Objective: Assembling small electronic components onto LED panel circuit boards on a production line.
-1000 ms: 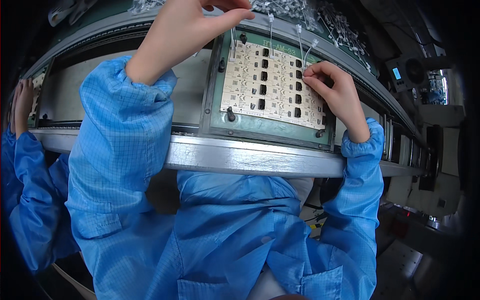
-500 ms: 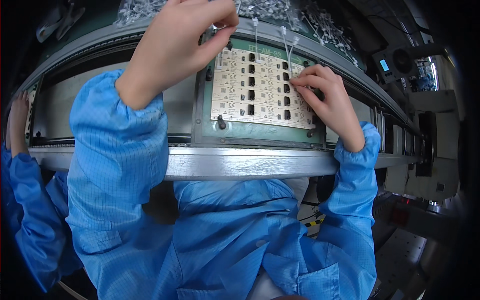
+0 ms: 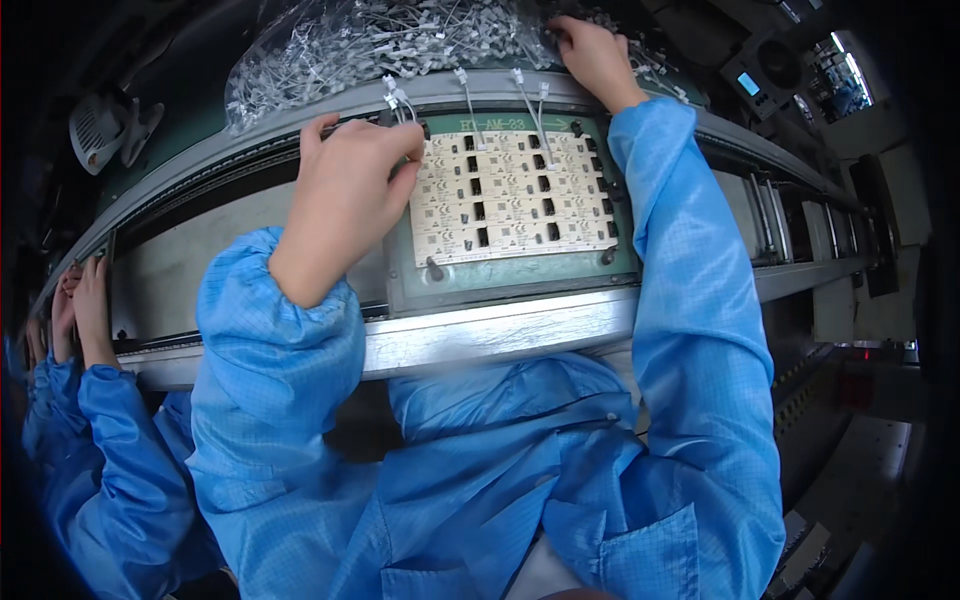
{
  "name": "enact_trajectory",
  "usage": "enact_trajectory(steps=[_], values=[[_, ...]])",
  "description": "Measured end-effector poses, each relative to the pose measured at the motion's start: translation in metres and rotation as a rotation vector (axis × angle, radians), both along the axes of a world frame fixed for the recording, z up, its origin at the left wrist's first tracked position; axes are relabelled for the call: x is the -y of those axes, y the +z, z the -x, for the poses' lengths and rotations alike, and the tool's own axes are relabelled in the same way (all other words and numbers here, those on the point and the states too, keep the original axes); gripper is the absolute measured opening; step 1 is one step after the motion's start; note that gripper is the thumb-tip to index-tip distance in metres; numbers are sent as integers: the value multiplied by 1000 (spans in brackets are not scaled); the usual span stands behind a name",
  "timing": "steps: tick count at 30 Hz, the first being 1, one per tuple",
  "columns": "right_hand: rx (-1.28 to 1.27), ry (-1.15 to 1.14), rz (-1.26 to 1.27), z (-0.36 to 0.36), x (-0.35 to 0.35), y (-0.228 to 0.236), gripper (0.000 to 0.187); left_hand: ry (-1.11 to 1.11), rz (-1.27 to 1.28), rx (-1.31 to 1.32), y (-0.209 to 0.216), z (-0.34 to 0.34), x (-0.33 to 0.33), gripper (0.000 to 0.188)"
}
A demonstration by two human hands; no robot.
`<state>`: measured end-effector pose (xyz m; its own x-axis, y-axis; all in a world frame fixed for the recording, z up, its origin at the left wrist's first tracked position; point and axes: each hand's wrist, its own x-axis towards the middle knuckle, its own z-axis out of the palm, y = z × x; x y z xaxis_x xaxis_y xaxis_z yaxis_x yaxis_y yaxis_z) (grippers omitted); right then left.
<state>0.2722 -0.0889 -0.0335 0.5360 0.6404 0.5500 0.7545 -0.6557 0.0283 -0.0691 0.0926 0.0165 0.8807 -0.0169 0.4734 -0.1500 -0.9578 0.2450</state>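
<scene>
A cream-coloured circuit board panel (image 3: 515, 240) with rows of black connectors sits in a green fixture (image 3: 480, 275). My left hand (image 3: 350, 185) is at the panel's upper left edge, thumb and fingers pinched. White cables (image 3: 392, 90) with small plugs rise from behind those fingers; their lower ends are hidden. Other white cables (image 3: 463, 85) stand up from the panel's top rows and lean over the fixture's far edge. Beyond the rail, my right hand (image 3: 597, 60) is at the right end of a heap of white cables (image 3: 400, 45), thumb and forefinger apart.
A metal rail (image 3: 500, 335) runs along the near side of the conveyor. At the left, other people's hands (image 3: 85, 305) work at the same line. A white fan-like device (image 3: 95, 135) stands at the far left, and a small lit display (image 3: 748, 84) at the far right.
My right hand has left the panel and reached up to the cable heap. My left hand has come down to the panel's upper left edge. The view has shifted, showing more of the heap.
</scene>
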Motion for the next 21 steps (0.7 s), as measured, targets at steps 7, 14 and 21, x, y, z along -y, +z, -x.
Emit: enact_trajectory(steps=[7, 14, 21], values=[[-969, 728, -788, 79, 23, 67, 24, 132, -29, -68, -15, 18, 11, 4], [-761, 428, -805, 75, 55, 50, 15, 189, 44, -144, -10, 21, 10, 8], [-972, 332, -920, 67, 82, 54, 14, 101, 38, -168, -7, 14, 9, 9]])
